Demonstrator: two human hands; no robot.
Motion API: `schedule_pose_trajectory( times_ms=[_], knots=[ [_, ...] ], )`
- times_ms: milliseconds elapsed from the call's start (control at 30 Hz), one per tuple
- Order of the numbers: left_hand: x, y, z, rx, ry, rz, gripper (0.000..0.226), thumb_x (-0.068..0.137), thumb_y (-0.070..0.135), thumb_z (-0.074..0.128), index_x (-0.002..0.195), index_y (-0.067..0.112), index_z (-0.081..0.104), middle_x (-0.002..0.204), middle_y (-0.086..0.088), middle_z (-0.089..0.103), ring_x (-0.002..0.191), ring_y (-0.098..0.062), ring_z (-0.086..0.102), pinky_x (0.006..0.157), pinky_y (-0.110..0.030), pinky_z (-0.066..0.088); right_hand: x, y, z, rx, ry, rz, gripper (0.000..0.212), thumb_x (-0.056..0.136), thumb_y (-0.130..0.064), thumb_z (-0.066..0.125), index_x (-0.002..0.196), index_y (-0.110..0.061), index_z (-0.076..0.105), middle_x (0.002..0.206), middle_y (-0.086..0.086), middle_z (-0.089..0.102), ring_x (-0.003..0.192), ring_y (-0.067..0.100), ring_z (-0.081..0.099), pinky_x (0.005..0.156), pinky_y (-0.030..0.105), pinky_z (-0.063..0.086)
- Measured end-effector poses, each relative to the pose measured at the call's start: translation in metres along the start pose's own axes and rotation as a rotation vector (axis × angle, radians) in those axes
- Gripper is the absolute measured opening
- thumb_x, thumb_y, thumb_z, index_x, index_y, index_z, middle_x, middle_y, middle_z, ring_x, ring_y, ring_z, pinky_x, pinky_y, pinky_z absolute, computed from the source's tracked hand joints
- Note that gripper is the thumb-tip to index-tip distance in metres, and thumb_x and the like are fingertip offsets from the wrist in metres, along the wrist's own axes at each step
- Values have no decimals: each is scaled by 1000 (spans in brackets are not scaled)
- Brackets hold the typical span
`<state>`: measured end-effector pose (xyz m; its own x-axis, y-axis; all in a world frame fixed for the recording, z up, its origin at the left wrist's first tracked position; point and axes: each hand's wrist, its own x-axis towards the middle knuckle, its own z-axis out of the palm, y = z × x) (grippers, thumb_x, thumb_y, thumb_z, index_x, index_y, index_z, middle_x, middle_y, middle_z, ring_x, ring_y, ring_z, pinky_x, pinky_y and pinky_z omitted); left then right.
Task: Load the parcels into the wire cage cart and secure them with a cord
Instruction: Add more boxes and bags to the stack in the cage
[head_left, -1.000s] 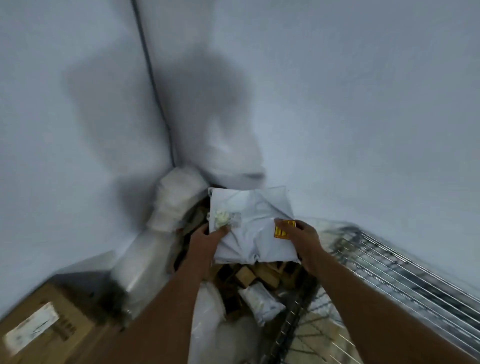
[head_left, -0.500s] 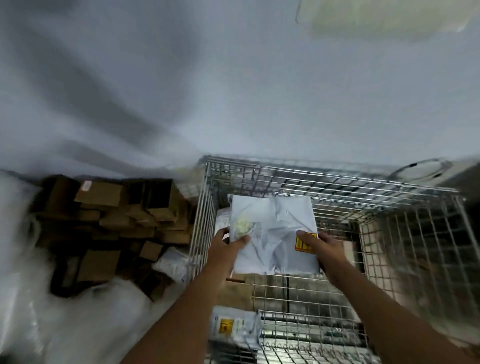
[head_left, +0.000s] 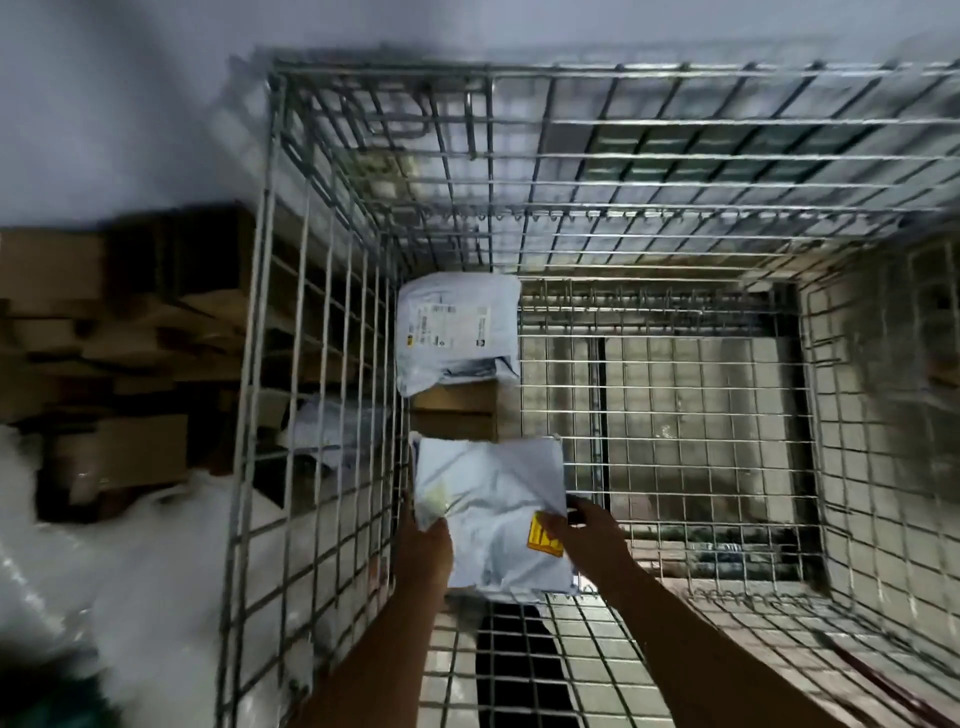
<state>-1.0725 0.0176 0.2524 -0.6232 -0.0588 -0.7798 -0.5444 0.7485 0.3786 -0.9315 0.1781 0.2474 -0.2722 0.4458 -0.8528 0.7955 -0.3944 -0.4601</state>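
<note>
If the person lets go too early, the soft grey parcel (head_left: 493, 512) could slide and land crooked on the brown box (head_left: 454, 410) near the cage cart's (head_left: 332, 322) left wall. It hangs inside the cart, at the near left corner. The left hand (head_left: 423, 553) grips its left edge and the right hand (head_left: 587, 540) pinches its right edge by the yellow label (head_left: 544, 536), fingers (head_left: 582, 506) curled around it.

dim, bluish light | motion blur toward edges | wide-angle bending | dark shadows left, low in frame

Wire cage cart (head_left: 332, 291) cut off right, boxes (head_left: 119, 322) blurred outside
</note>
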Motion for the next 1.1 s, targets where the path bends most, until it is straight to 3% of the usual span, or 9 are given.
schedule_pose_trajectory(
  times_ms=[67,167,267,400,533,600,767,1000,1100],
  knots=[
    [11,-20,4,104,11,-39,42,99,4,51,140,-1,50,137,-26,57,125,-40,56,105,-45,48,12,21,22,-72,-14,22,38,84,-26,83,117,-13,72,101,9,77,93,28,74,87,44,60],
    [15,-46,13,228,62,-59,54,96,-2,48,149,3,38,148,-24,46,134,-39,48,109,-42,42,21,49,51,-153,-66,74,32,88,-26,78,113,-7,72,97,14,75,91,33,72,84,44,58],
    [-8,-68,23,379,177,103,67,97,3,52,158,4,24,163,-20,28,148,-34,33,118,-40,29,20,64,78,-194,-38,129,32,90,-33,73,108,-6,71,102,20,74,99,36,71,86,44,56],
    [-25,-67,25,619,272,334,74,87,8,68,155,12,37,154,-13,42,138,-31,44,106,-41,44,12,58,95,-335,44,167,37,93,-43,64,117,-15,67,113,13,73,106,34,69,86,40,57],
    [-3,-53,21,865,88,446,65,93,25,57,153,13,38,157,-8,38,147,-27,31,120,-39,29,8,56,99,-400,42,104,36,101,-28,52,136,-21,55,119,13,71,108,35,66,87,38,54],
    [7,-50,15,844,5,357,70,92,29,54,156,11,30,163,-10,29,153,-27,20,124,-41,21,8,56,97,-380,37,113,42,102,-22,48,144,-22,44,120,14,70,107,36,67,85,37,53],
    [-10,-44,19,718,-219,151,91,95,31,54,162,12,-6,169,-9,-14,157,-26,-11,126,-47,16,-6,43,80,-345,18,167,47,100,-31,57,138,-5,49,130,20,65,117,35,64,91,35,50],
    [-65,23,-30,651,-232,202,57,108,35,27,161,15,18,170,-9,13,156,-25,14,126,-42,17,-73,-43,20,-381,35,105,52,105,-45,37,143,-11,48,133,15,61,121,33,59,95,32,45],
    [-100,102,-77,609,-168,388,48,103,32,40,145,11,48,151,-16,49,138,-33,47,114,-45,40,-117,-127,-11,-450,123,-47,51,106,-41,35,146,-10,42,141,16,55,127,33,54,103,38,44]
  ],
)
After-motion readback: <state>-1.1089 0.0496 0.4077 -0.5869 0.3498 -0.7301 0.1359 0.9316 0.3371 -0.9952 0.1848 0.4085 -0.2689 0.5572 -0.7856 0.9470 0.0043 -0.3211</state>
